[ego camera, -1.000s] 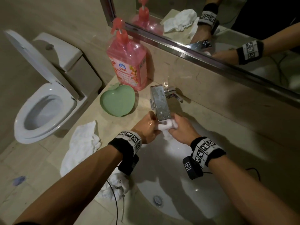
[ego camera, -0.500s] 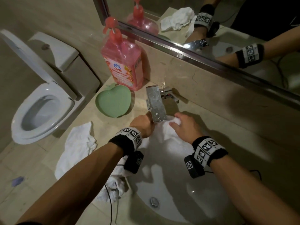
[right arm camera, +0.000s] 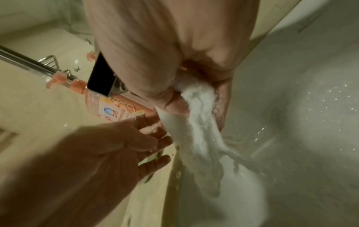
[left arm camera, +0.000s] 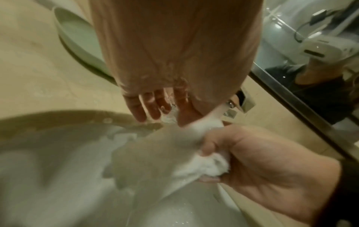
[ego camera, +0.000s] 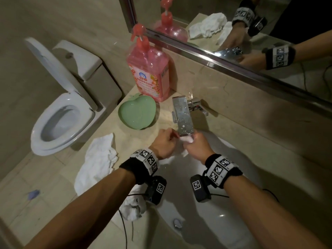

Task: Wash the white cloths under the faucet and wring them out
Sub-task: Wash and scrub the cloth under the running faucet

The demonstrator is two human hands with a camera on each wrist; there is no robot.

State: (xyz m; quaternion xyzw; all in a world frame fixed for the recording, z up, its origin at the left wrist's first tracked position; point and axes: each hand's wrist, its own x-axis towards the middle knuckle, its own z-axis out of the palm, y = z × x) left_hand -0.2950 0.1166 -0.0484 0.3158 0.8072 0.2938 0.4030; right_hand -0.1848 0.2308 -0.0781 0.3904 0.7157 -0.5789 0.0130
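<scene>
The rinsing step is judged to be in hand: a white cloth (right arm camera: 196,116) is gripped in the right hand (ego camera: 197,148) beneath the faucet (ego camera: 183,119) over the sink (ego camera: 224,221), while the left hand (right arm camera: 124,147) is held relaxed beside it. A two-handed twist is called for next; two more cloths (ego camera: 98,159) wait on the tabletop (ego camera: 143,133).

The pink soap bottle (ego camera: 149,69), beyond the left hand (ego camera: 166,143), bears a label with the Chinese characters 白猫. The smaller print beneath is too blurred to read.
</scene>
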